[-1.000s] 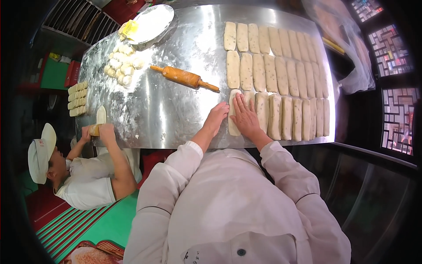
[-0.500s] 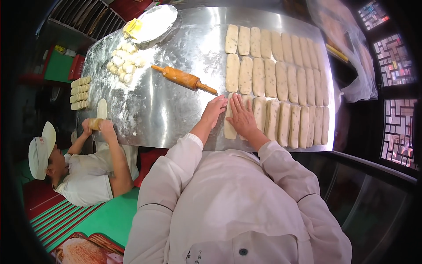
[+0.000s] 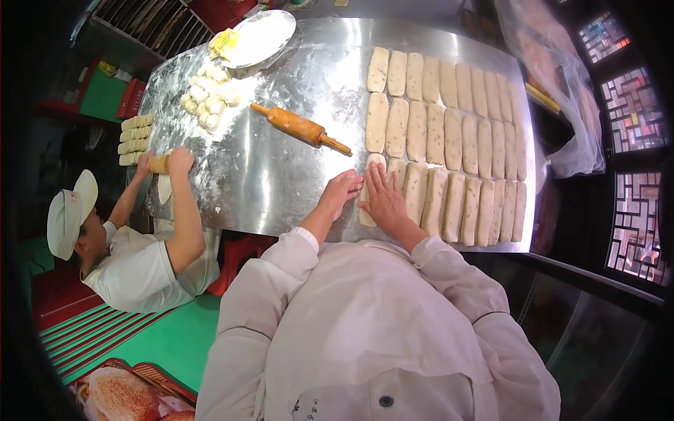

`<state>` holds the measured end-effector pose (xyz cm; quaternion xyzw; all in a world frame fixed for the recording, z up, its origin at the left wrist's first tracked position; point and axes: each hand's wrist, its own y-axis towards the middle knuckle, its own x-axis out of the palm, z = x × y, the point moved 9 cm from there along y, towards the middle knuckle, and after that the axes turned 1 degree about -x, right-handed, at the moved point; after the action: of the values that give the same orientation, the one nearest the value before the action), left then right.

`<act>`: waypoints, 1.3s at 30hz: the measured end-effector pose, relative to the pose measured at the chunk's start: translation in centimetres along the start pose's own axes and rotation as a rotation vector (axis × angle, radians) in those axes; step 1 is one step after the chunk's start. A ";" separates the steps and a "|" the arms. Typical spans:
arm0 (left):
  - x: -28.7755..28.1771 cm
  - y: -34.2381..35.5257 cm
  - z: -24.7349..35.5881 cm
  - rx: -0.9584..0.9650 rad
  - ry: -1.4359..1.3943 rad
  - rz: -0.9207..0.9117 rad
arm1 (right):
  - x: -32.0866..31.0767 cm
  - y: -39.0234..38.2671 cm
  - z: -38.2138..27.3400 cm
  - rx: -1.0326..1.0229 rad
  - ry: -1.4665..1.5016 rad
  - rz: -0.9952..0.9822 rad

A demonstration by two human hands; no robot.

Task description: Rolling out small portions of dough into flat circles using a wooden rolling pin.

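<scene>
Steel table (image 3: 281, 182) fills the upper frame; at its centre the right hand (image 3: 385, 200) lies flat, fingers together, on the dough strip (image 3: 368, 184). Left hand (image 3: 340, 191) curls at its edge. Hands barely shifted since.

Flour-dusted stainless steel worktable (image 3: 281, 175) under bright overhead light, green floor with red stripes (image 3: 105, 337) at lower left, dark lattice windows with coloured panes (image 3: 635, 112) on the right, metal rack (image 3: 151, 21) at upper left
</scene>
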<state>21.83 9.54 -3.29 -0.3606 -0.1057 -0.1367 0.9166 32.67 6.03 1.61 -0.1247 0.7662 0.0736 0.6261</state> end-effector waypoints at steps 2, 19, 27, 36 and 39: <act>-0.1 -0.2 -0.2 0.001 0.004 -0.002 | 0.0 -1.1 -0.6 -0.027 0.018 -0.005; -1.0 -3.1 -1.0 0.023 0.112 0.004 | -2.2 -0.3 1.5 -0.040 0.077 0.045; -7.1 -8.7 -6.5 -0.166 0.284 -0.223 | -2.7 -1.9 -0.6 -0.101 0.255 0.068; -23.5 -8.9 1.3 0.194 -0.235 0.237 | -4.0 4.6 -1.9 -0.142 0.255 0.109; -16.4 -7.3 -1.5 0.000 -0.151 -0.156 | -4.3 9.3 -2.6 -0.117 0.257 0.153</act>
<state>4.14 6.26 -4.60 -0.3605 -0.2024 -0.1798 0.8926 28.42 14.63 5.96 -0.1106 0.8418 0.1488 0.5070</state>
